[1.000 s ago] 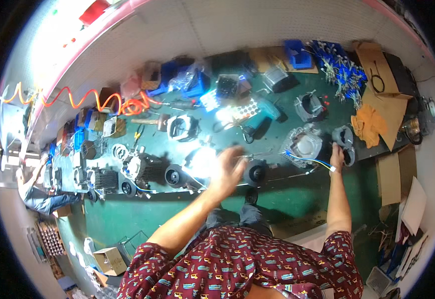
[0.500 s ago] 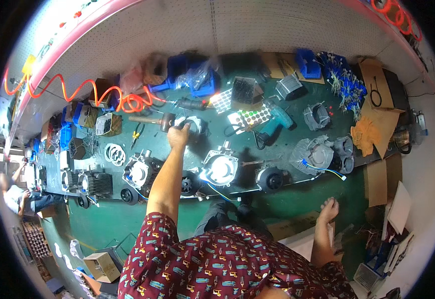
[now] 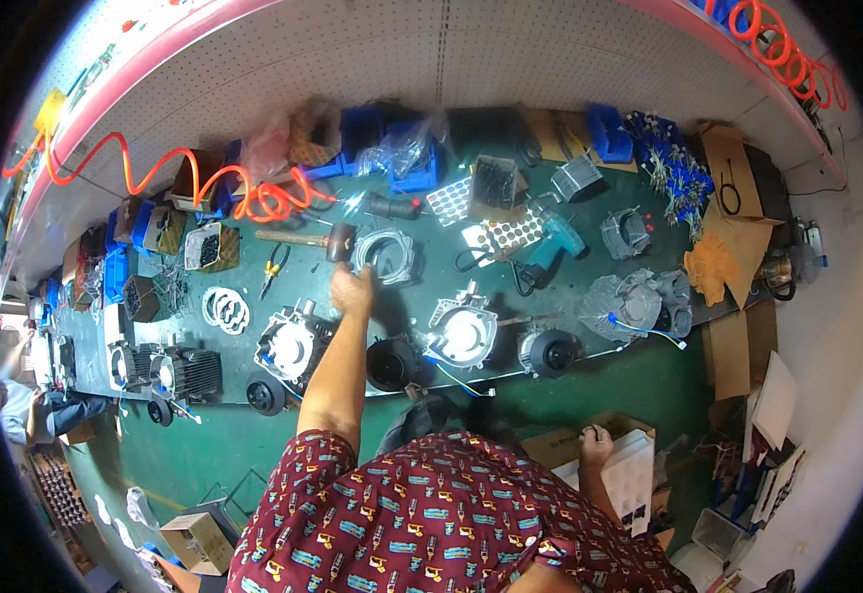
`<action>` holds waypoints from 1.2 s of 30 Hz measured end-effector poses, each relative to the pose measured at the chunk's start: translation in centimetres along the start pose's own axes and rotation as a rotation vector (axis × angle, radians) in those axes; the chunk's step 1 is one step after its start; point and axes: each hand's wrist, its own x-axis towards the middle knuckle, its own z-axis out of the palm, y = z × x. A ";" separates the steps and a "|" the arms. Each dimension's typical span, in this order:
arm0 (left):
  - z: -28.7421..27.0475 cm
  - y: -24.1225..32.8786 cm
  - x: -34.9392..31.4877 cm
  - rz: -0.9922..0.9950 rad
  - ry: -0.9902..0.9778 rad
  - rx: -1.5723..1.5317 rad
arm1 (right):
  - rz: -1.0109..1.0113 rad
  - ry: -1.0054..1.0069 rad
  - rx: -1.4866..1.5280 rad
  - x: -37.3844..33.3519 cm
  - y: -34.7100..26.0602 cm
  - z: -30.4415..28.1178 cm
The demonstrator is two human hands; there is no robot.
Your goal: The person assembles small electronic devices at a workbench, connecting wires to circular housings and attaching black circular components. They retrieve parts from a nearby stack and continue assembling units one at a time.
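My left hand reaches over the green bench with thumb and fingers apart, at the near-left edge of a round grey metal ring housing. A mallet with a wooden handle lies just beyond it, its dark head beside the ring. My right hand hangs low in front of the bench. Its fingers are curled, and whatever they might hold is hidden. Nearer than the ring, motor housings stand in a row along the bench edge, with black round motor parts among them.
A teal power drill lies right of the ring, near sheets of round stickers. Pliers and flat grey rings are at the left. Blue bins line the back. An orange coiled hose hangs above the bench.
My left hand has drawn back toward me, uncovering more of the ring housing and the mallet head. My right hand has swung inward to the left. The whole view has shifted slightly.
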 end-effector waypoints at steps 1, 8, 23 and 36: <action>0.4 -0.6 0.4 0.008 0.017 0.049 | 0.037 -0.034 0.038 0.1 -1.2 0.6; 0.6 -0.4 1.2 -0.004 -0.073 0.119 | 0.120 -0.021 0.103 -1.0 -7.3 2.7; -0.1 -0.4 1.0 0.013 -0.095 0.100 | 0.118 -0.023 0.058 -0.9 -6.6 1.8; -3.5 3.7 2.1 0.247 -0.468 -0.765 | -0.355 0.012 0.279 -1.1 -26.8 5.8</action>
